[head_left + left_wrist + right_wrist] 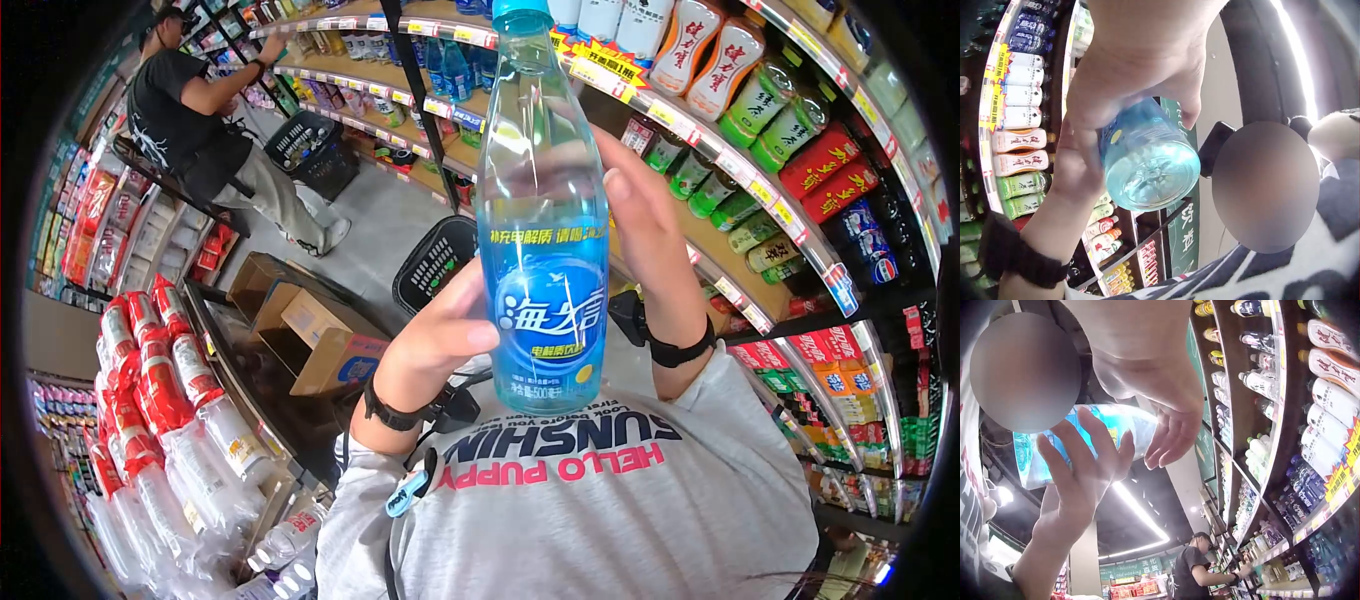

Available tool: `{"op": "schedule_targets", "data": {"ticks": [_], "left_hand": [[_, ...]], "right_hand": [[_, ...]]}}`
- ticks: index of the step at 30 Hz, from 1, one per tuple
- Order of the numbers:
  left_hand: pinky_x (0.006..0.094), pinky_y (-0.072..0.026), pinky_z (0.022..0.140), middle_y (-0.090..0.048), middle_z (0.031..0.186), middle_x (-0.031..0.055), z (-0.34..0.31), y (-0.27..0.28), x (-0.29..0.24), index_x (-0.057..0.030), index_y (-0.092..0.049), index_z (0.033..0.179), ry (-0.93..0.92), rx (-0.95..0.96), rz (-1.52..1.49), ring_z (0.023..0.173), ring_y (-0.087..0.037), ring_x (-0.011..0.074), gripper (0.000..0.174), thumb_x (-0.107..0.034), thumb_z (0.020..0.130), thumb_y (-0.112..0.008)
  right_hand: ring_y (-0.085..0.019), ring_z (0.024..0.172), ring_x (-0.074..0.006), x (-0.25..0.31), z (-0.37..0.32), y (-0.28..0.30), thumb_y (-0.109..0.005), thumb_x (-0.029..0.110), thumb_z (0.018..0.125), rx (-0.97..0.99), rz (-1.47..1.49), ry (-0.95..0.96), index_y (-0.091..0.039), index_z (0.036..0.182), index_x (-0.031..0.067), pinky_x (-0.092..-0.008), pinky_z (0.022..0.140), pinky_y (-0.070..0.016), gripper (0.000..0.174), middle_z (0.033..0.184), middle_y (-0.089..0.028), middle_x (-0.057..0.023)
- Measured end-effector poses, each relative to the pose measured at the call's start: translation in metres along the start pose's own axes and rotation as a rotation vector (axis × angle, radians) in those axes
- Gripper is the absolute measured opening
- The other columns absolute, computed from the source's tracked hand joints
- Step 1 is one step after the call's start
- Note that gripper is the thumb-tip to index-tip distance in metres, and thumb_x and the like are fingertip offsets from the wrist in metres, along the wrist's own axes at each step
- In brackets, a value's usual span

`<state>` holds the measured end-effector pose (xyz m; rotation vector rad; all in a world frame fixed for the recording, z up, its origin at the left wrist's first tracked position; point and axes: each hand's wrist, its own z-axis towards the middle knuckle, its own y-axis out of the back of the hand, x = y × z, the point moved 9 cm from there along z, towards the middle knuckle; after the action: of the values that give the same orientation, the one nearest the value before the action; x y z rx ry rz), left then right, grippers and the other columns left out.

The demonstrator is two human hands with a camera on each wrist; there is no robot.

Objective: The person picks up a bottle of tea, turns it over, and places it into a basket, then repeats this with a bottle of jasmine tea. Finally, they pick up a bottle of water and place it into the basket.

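Observation:
A clear bottle with a blue label and blue cap stands upright before the chest. My left hand grips its lower part, thumb on the label's edge; in the right wrist view the left hand's fingers wrap the bottle. My right hand holds the bottle's upper side, its fingers partly hidden behind it. The left wrist view shows the base of the bottle tilted toward the camera, between the left hand and the right hand. In the right wrist view, the right hand bends near the bottle's shoulder.
Drink shelves curve along the right. A person in black stands at the back left, near a black basket. Another basket and an open carton are on the left, beside red-topped packages.

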<state>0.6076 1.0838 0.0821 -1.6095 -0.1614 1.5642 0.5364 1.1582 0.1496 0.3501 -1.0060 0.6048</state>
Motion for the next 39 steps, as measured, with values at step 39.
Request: {"op": "schedule_targets", "data": {"ticks": [39], "left_hand": [[0.0286, -0.0356, 0.090, -0.049, 0.117, 0.0172, 0.123, 0.442, 0.036, -0.0009, -0.028, 0.130, 0.216, -0.144, 0.876, 0.109, -0.046, 0.0219, 0.067, -0.004, 0.073, -0.062]], "right_hand": [[-0.059, 0.082, -0.0244, -0.364, 0.082, 0.042, -0.075, 0.023, 0.058, -0.434, -0.750, -0.602, -0.053, 0.100, 0.0058, -0.0345, 0.075, -0.0459, 0.051, 0.090, -0.060, -0.0117]]}}
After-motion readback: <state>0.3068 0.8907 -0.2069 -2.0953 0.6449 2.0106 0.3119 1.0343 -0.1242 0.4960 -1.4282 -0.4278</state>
